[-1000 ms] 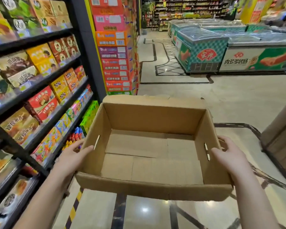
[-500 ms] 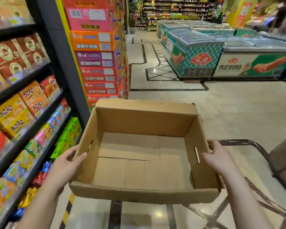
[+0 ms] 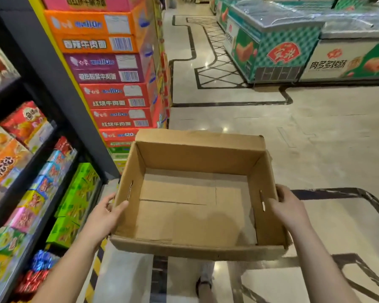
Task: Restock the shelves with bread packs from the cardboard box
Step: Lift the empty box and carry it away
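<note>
Moved forward along shelves (image 3: 34, 162): cardboard box (image 3: 197, 157); stacked cartons (image 3: 109, 68) ahead-left, freezers (image 3: 271, 42) right. Box walls grasped by left hand (image 3: 102, 218) and right hand (image 3: 290, 209), fingers (image 3: 282, 193) curled.

cardboard box (image 3: 197, 156) centre, above floor (image 3: 315, 138) | left hand (image 3: 103, 217) on its left wall, right hand (image 3: 289, 209) on its right wall | shelves (image 3: 59, 88) left of box | stacked cartons (image 3: 114, 84) behind box, at shelf end | 2 chest freezers (image 3: 271, 47) far back right | shoe (image 3: 202, 285) below box
</note>
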Motion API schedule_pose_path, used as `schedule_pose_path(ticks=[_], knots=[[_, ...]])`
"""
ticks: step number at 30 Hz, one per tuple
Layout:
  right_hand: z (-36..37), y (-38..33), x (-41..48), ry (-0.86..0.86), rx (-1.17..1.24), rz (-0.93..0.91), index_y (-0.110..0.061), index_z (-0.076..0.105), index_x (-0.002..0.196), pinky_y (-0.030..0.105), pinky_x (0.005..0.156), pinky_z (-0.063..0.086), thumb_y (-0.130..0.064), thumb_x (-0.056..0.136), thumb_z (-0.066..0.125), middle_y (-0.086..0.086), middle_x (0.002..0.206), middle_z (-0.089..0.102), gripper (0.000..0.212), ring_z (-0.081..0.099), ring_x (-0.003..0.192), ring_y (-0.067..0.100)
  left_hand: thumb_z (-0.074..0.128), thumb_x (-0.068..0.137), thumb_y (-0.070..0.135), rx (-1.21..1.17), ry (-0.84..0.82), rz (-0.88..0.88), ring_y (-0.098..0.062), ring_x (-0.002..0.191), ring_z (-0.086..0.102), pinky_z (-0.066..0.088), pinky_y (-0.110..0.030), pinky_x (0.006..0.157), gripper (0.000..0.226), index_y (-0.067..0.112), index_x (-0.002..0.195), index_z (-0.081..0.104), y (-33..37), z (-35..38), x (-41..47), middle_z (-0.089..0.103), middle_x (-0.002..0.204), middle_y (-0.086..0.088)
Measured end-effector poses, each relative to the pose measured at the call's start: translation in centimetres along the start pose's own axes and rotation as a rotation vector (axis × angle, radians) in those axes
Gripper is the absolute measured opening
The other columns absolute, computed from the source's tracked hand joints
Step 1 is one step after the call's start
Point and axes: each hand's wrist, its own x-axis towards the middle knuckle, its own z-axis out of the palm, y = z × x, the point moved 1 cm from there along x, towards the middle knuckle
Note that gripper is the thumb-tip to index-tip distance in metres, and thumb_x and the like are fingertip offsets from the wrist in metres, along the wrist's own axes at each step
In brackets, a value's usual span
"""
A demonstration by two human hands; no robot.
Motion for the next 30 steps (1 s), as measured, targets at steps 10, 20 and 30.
schedule_pose_path(ticks=[10,20,30], knots=[[8.2,-0.6,22.4,-0.119,0.067,0.062,-0.03,0.052,0.145,0.047,0.105,0.049,-0.018,0.093,0.068,0.0,0.137,0.063,0.055,0.058,0.126,0.024,0.065,0.1,0.025,0.006,-0.114,-0.238,-0.019,0.095,0.07,0.055,-0.03,0.074,0.021,0.021,0.12,0.061,-0.8,10.7,20.3,0.071,0.112,-0.005],[25.0,7.1,39.4,-0.15,0.072,0.179,-0.04,0.051,0.145,0.045,0.108,0.046,-0.017,0.096,0.068,-0.014,0.126,0.062,0.057,0.058,0.127,0.018,0.07,0.095,0.03,0.0,-0.132,-0.423,-0.025,0.111,0.06,0.045,-0.04,0.097,0.037,0.03,0.128,0.053,-12.6,21.4,38.0,0.064,0.124,-0.001],[41.8,20.2,46.0,-0.24,0.014,0.274,-0.043,0.049,0.147,0.053,0.106,0.05,-0.018,0.097,0.069,-0.005,0.134,0.064,0.059,0.062,0.121,0.026,0.07,0.091,0.048,0.075,-0.202,-0.444,-0.026,0.113,0.062,0.051,-0.043,0.09,0.051,0.04,0.137,0.05,-30.1,28.9,48.1,0.064,0.128,0.004]])
